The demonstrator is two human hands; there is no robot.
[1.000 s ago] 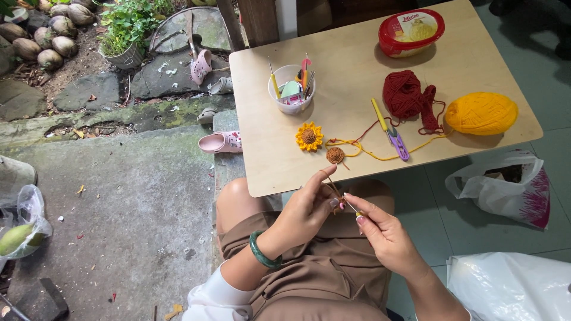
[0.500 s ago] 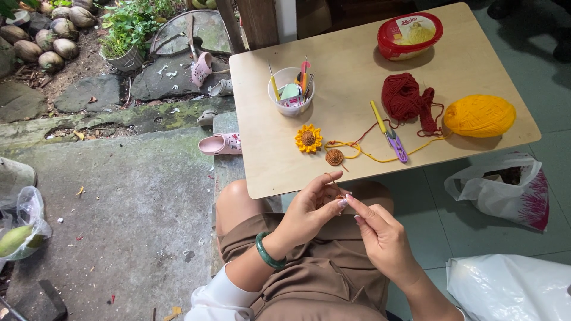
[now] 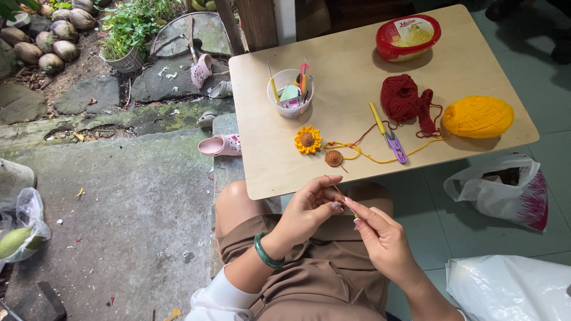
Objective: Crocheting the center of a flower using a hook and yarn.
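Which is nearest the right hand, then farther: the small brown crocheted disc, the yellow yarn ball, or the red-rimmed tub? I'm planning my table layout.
From the right hand:
1. Small brown crocheted disc, near table edge.
2. Yellow yarn ball, right side.
3. Red-rimmed tub, far edge.

Yarn ball [image 3: 477,116] right of cup [image 3: 289,93]

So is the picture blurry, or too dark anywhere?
Head view: soft, even daylight, no hard shadows; the wooden table and yellow yarn ball are sharp; a little shine on the red tub's lid; the tiny brown piece between the left hand and right hand is too small to see clearly; the top right corner is dim.
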